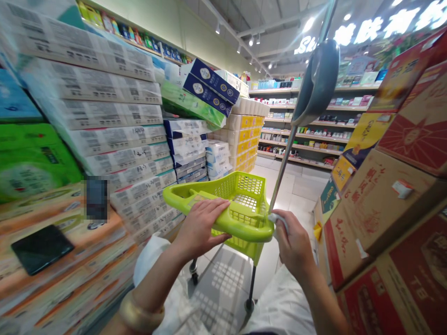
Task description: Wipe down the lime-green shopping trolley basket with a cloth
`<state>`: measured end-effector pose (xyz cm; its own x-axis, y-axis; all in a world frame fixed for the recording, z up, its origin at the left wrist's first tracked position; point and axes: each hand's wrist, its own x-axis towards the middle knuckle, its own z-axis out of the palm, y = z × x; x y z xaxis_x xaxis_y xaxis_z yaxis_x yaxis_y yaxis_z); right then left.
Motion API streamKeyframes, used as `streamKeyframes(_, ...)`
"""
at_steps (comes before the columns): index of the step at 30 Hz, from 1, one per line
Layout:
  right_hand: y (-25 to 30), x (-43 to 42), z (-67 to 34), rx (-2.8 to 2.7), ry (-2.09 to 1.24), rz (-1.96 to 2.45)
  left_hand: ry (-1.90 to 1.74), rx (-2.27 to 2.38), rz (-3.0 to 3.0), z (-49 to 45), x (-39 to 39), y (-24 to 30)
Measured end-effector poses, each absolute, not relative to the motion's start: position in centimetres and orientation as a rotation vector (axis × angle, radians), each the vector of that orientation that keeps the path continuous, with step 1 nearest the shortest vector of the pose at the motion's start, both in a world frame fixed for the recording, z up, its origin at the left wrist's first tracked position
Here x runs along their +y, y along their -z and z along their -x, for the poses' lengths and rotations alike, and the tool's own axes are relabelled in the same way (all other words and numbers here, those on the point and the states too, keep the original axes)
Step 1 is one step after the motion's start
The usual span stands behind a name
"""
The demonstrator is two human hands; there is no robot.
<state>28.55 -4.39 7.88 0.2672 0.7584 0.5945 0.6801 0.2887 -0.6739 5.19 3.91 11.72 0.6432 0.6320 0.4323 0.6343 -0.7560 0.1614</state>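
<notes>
Bangle (139,314), gold-toned, one: worn on the left wrist, at the lower edge of my head view. White clothing (279,302), seen beneath both forearms.

Left hand (206,218): on the handle rim of the green cart (251,229), holding it with fingers laid across the top and thumb along the near edge. Right hand (291,235): fingers curled round a crumpled white cloth (278,218), which I see against the right corner of that rim.

Green cart, one: directly ahead of the wearer, basket of perforated plastic, on dark legs with wheels; it casts a dotted shadow on the pale tiled floor (296,188). Metal pole (284,163), one: rises tilted from the cart's right corner, just beside the right hand; I cannot tell whether the fingers touch it. Fixture (328,70), dark grey-blue and rounded, on the pole.

To my left: white-wrapped packs (122,139), tall stack; orange-patterned packs (87,274), bearing a black flat device (42,249) and a dark item (96,197), pixelated beyond reading. Dark blue packs (211,88), tilted, farther along. To my right: cartons (366,200), brown and red, piled high. Beyond: stocked shelves (310,123), beneath a lit sign (377,30).
</notes>
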Motion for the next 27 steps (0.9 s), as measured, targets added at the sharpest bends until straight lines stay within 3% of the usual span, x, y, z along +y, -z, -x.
streamKeyframes(10, -4.3, -3.1, -27.1, -0.641, -0.756, 1.005, 0.821, -1.074, 2.826, -7.6, 0.8, -12.4)
streamKeyframes(18, -4.2, -3.5, -25.0, -1.18, -0.308, 1.048, 0.778, -1.148, 2.872, -11.1, -1.5, -11.0)
streamKeyframes(27, -3.6, -3.7, -23.3, -1.27, -0.171, 0.953, 0.914, -1.067, 2.892, -9.6, -0.9, -10.5)
